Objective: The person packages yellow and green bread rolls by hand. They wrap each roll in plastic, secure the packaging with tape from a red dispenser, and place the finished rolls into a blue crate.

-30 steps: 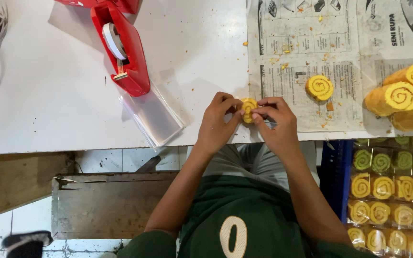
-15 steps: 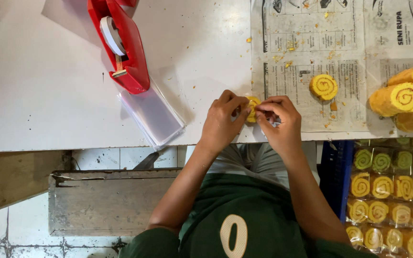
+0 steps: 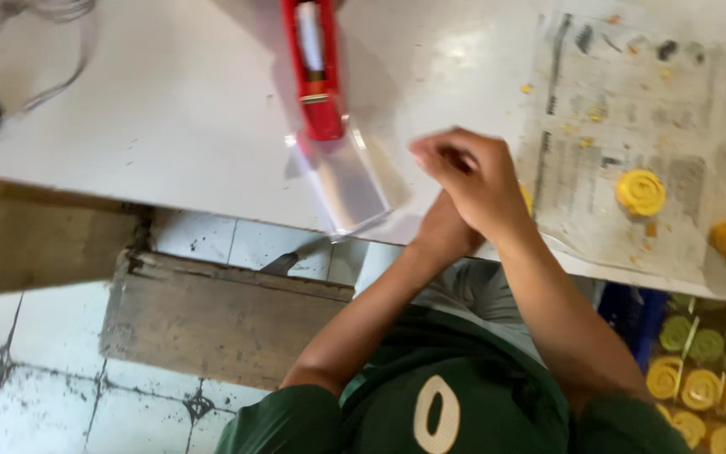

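A seated person in a green shirt works at the edge of a white table [image 3: 170, 126], the right hand [image 3: 472, 181] crossed over the left hand [image 3: 443, 231], which is mostly hidden beneath it. The right hand's fingers are curled in, reaching toward ten o'clock at a stack of clear plastic sleeves [image 3: 350, 181] lying just below a red tape dispenser [image 3: 314, 71], both parked close by, seemingly for easy reach; whether either hand holds anything cannot be told through the blur. At three o'clock a yellow spiral roll [image 3: 640, 192] rests on crumb-catching newspaper [image 3: 598, 126]; bagged rolls [image 3: 703, 378] fill a crate at five o'clock
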